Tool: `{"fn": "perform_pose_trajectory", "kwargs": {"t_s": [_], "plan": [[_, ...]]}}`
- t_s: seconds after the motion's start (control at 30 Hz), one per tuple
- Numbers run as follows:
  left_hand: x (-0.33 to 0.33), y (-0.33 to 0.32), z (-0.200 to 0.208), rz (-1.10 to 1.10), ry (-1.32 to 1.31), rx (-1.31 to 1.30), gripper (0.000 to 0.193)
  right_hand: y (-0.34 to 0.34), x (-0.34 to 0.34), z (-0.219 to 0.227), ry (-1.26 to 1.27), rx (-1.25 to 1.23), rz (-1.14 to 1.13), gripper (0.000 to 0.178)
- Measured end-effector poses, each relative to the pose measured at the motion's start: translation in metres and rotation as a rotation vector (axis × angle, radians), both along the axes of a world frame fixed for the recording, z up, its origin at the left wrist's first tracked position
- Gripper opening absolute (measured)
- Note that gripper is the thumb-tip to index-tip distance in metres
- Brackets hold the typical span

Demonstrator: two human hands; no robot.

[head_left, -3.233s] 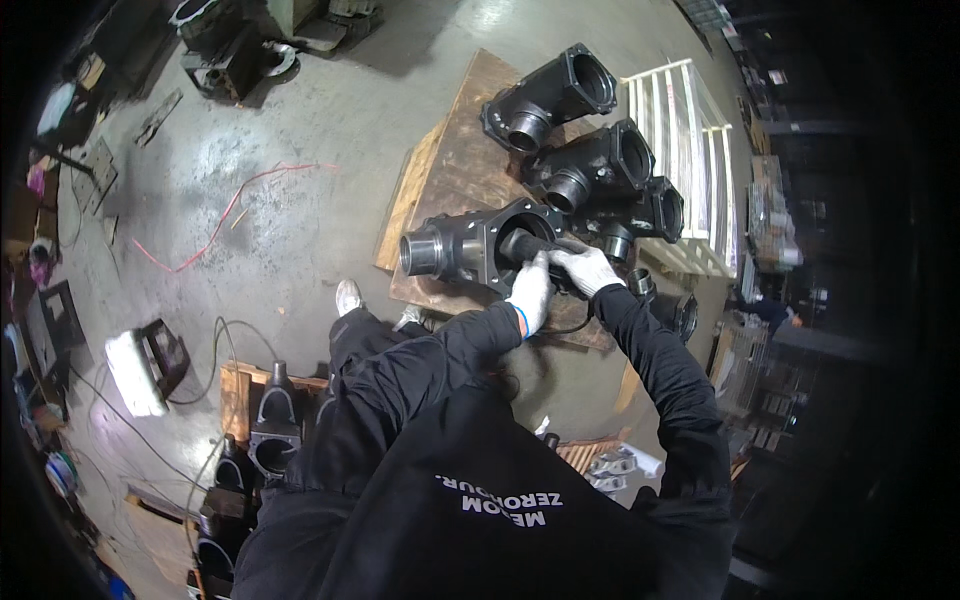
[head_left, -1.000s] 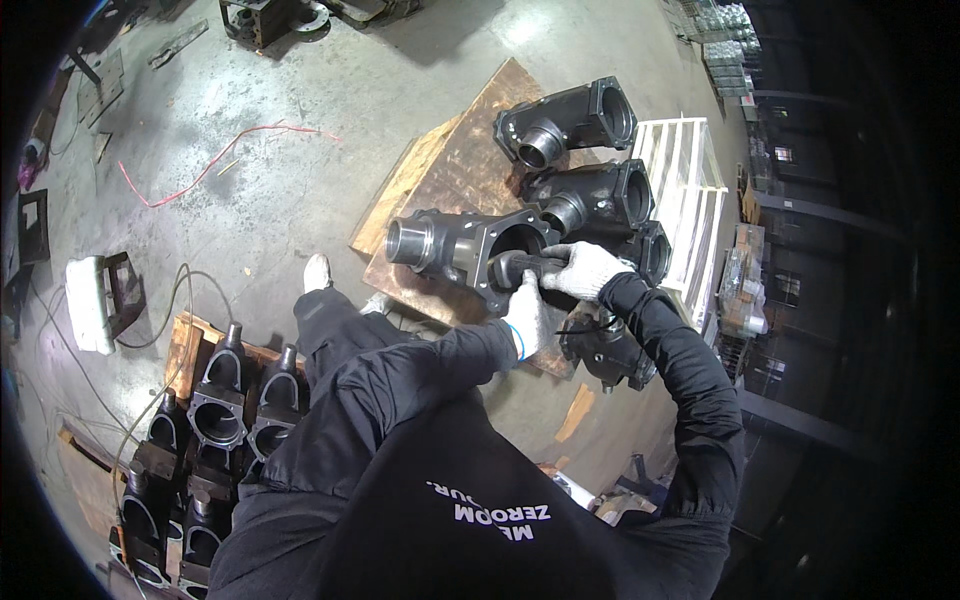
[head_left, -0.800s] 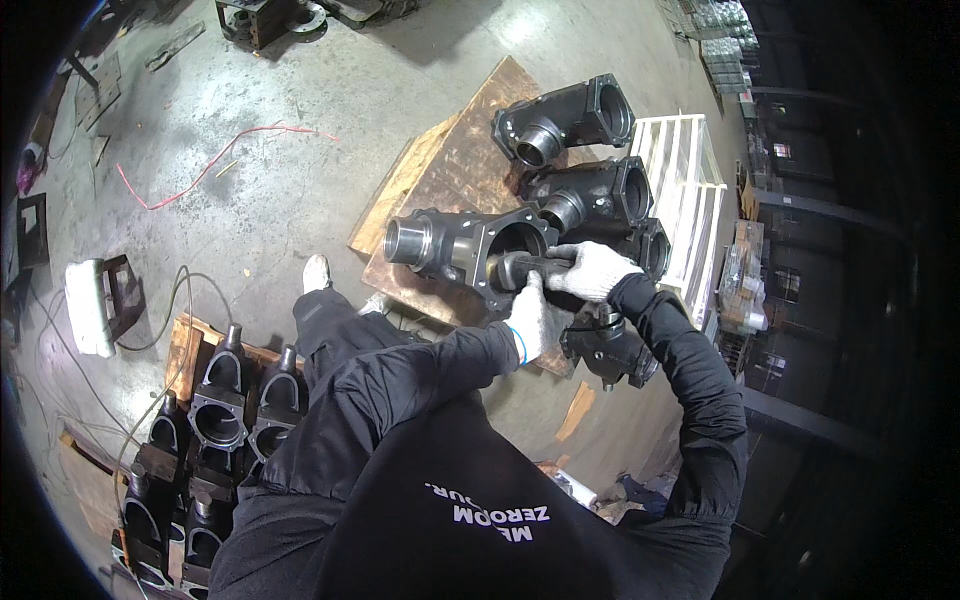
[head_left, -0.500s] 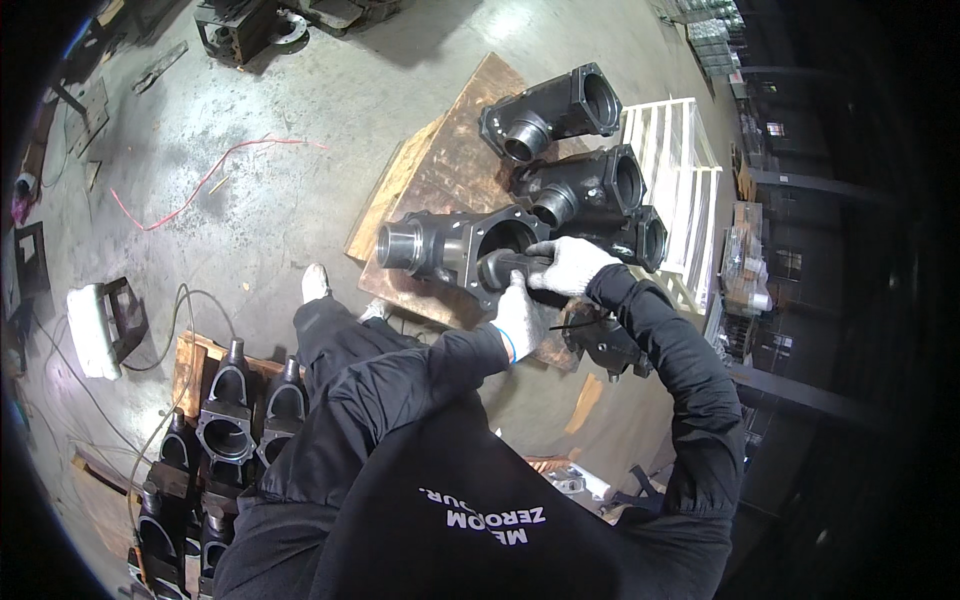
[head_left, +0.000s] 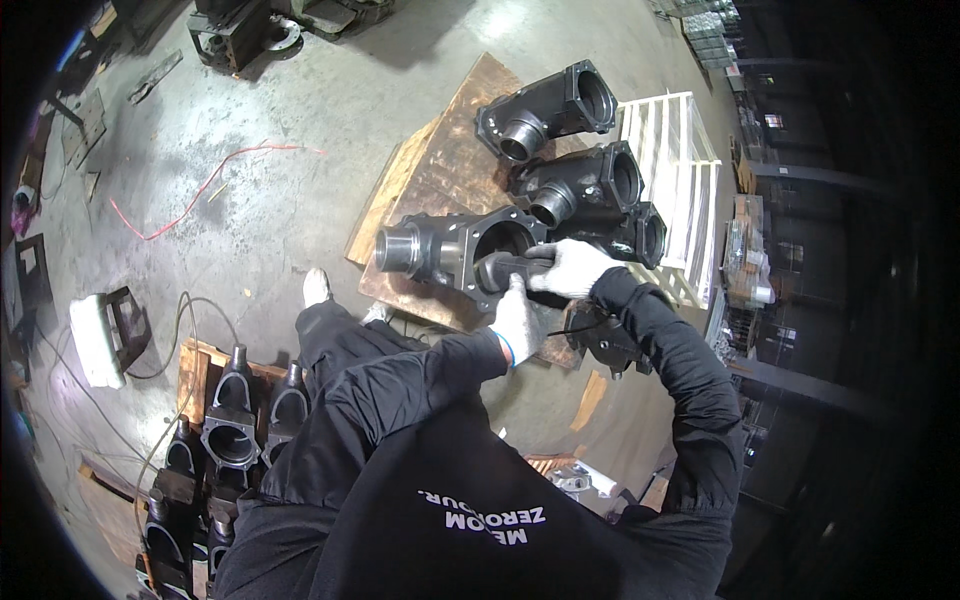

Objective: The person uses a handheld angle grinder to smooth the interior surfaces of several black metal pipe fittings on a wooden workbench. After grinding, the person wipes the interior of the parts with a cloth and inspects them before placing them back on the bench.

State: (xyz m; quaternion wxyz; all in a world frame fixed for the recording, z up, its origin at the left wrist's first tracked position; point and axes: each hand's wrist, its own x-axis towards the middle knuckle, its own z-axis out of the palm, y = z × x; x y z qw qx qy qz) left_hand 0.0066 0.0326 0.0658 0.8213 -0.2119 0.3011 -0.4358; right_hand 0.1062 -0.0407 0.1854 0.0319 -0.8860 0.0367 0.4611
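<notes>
A black metal valve body (head_left: 440, 240) lies on a wooden pallet board, its threaded neck pointing left and its flanged round opening facing my hands. A dark, rounded, tool-like piece (head_left: 496, 270) sits at that opening; its exact kind is hard to make out. My left hand (head_left: 517, 322), in a white glove, closes on it from below, thumb up against its side. From the right, my gloved right hand (head_left: 572, 268) wraps over its other end. Part of the piece is hidden by my fingers. A short black cord-like strip (head_left: 578, 326) shows below my right wrist.
Several similar black valve bodies (head_left: 545, 110) stand on the board (head_left: 455, 150) beyond and right of my hands. A white slatted crate (head_left: 680, 150) is behind them. Black castings (head_left: 230, 440) crowd the lower left, beside a hose (head_left: 185, 350). Red cord (head_left: 205, 185) lies on the floor.
The view has shifted very slightly. Both hands keep their hold on the dark piece at the opening, with hardly any visible movement.
</notes>
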Motion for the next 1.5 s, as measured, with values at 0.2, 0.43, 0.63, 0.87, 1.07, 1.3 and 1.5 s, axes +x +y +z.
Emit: {"fn": "perform_pose_trajectory", "kwargs": {"t_s": [0.2, 0.43, 0.63, 0.87, 1.07, 1.3, 1.5], "plan": [[0.005, 0.004, -0.012, 0.033, 0.100, 0.087, 0.067, 0.005, -0.005, -0.025, -0.038, -0.070, 0.030, 0.073], [0.004, -0.003, 0.004, 0.045, -0.018, 0.096, 0.067, 0.003, -0.006, 0.007, -0.050, -0.085, 0.020, 0.072], [0.004, 0.006, -0.002, -0.031, 0.044, 0.064, 0.067, 0.002, -0.006, -0.011, -0.022, -0.010, -0.007, 0.072], [0.005, -0.002, 0.005, -0.004, 0.036, 0.031, 0.062, 0.001, -0.020, 0.013, -0.132, -0.077, -0.009, 0.072], [-0.014, 0.014, 0.042, -0.157, -0.153, 0.141, 0.061, -0.013, -0.060, 0.060, -0.100, 0.060, -0.226, 0.076], [-0.046, 0.015, 0.067, -0.221, -0.524, 0.000, 0.057, -0.016, -0.162, 0.125, -0.254, 0.299, -0.858, 0.075], [-0.070, 0.003, 0.086, -0.391, -1.015, 0.173, 0.060, 0.004, -0.258, 0.109, -0.716, 0.449, -1.152, 0.088]]}}
